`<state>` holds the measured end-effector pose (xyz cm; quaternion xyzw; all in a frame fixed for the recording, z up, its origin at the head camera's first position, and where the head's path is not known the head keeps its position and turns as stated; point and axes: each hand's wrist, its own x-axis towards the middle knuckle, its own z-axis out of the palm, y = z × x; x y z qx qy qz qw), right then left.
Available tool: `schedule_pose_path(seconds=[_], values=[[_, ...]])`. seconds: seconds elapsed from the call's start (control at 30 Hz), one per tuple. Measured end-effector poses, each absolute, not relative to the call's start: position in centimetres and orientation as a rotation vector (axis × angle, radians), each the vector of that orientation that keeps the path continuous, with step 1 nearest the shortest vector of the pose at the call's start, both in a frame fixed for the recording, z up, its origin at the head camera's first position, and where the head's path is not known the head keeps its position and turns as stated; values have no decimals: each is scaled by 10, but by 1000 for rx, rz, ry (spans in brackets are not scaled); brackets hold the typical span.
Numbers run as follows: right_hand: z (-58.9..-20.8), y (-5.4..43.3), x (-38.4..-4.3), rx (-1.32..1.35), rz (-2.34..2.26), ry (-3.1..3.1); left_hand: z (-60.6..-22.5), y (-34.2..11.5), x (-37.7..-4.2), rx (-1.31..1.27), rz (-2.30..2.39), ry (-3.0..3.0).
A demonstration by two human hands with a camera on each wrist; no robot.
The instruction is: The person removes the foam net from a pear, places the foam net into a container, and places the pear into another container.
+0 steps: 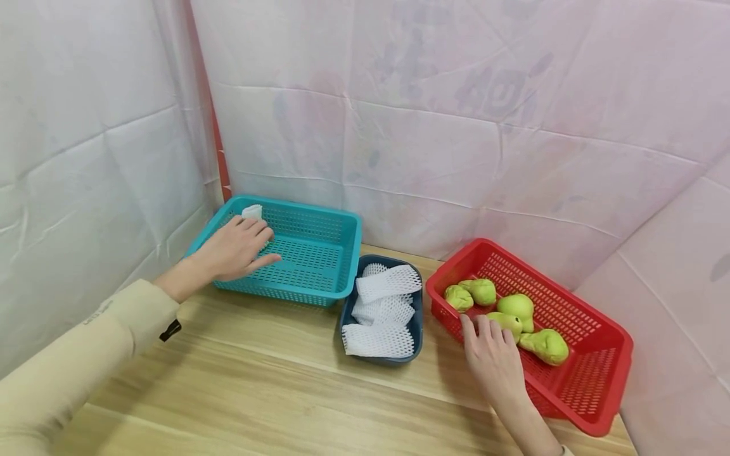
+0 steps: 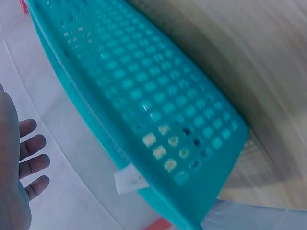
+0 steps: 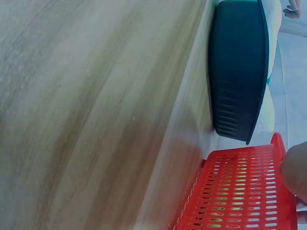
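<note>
My left hand (image 1: pixel 242 247) hovers over the left end of the teal basket (image 1: pixel 336 253), palm down, thumb apart from the fingers. Partly covered by it is a white foam-net sleeve (image 1: pixel 251 211) in that basket; something yellowish shows through the wall holes in the left wrist view. In the left wrist view the fingers hang loosely, holding nothing. My right hand (image 1: pixel 495 361) reaches over the near rim of the red basket (image 1: pixel 618 354), fingertips beside a yellow-green, pear-like fruit (image 1: pixel 507 322). Whether they touch it cannot be seen. Several similar fruits (image 1: pixel 516 308) lie around it.
Between the two baskets stands a small dark blue bin (image 1: pixel 419 316) with several white foam-net sleeves (image 1: pixel 379 341). All three containers are on a wood-grain table (image 1: pixel 274 392). Pale printed cloth (image 1: pixel 422 139) hangs close behind and at both sides.
</note>
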<state>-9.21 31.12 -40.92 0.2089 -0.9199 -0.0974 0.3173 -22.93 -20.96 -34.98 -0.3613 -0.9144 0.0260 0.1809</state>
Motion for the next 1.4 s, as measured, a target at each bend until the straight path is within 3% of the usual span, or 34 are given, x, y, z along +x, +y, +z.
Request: schedule_pose_path(seconds=[0.7,1.4], values=[[-414,310,-99,501,-180,-2451,-325,-258,-277,-610,38,-2888],[-413,311,-98,510,-205,-2469,-345,-260,-304,-421,-25,-3220]])
